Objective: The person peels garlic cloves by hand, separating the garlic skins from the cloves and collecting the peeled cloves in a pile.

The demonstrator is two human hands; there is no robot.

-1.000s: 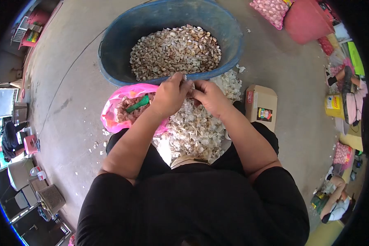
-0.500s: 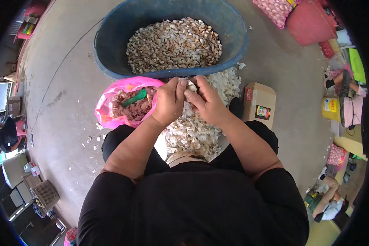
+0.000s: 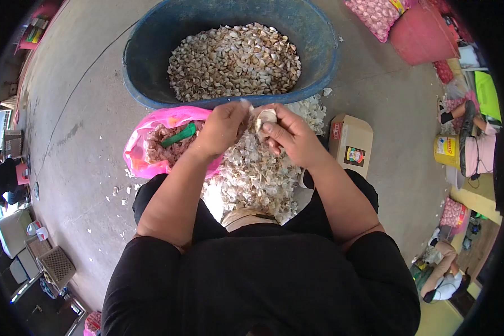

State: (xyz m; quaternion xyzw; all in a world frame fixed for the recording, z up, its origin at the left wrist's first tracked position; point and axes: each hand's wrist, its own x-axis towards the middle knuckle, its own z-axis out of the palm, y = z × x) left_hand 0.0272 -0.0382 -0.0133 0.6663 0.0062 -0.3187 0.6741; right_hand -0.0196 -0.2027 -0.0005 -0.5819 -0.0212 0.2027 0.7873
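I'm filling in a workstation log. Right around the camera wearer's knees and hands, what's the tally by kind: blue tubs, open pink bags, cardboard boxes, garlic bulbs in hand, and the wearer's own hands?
Blue tub: 1
Open pink bag: 1
Cardboard box: 1
Garlic bulb, in the right hand: 1
Own hands, the right and the left hand: 2
Total: 6

Blue oval plastic tub point(image 3: 315, 53), scuffed and matt; pink plastic bag point(image 3: 136, 150), thin, glossy, crinkled; brown cardboard box point(image 3: 353, 134), matt; grey concrete floor point(image 3: 95, 145), smooth; pale garlic bulb point(image 3: 267, 116), papery, probably matt, though partly hidden
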